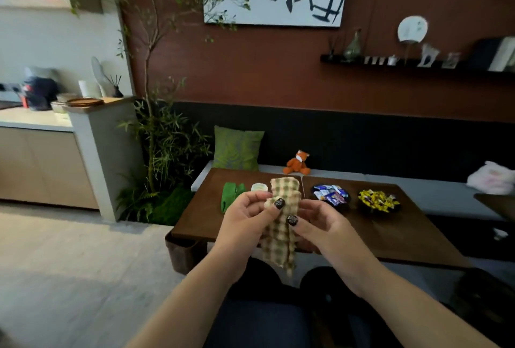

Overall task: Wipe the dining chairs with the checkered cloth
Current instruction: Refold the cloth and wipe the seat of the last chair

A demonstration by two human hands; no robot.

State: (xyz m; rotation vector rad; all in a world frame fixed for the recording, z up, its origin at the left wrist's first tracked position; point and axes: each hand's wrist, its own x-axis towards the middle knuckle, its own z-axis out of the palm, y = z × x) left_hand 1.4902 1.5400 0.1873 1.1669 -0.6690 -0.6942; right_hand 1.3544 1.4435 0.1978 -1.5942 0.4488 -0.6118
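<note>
Right now both hands pinch the checkered cloth (281, 225) — left hand (246, 219) high on its left edge, right hand (317, 225) lower right — holding it upright above the near edge of the wooden table (200, 216).

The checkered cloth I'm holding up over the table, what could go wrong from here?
1. Both hands, left and right, only pinch the checkered cloth near its top; its loose tail hangs free and could drag over the table edge.
2. The two snack bowls, one with blue wrappers and one with yellow, and the small jar sit just behind the cloth; a swing could likely knock them.
</note>
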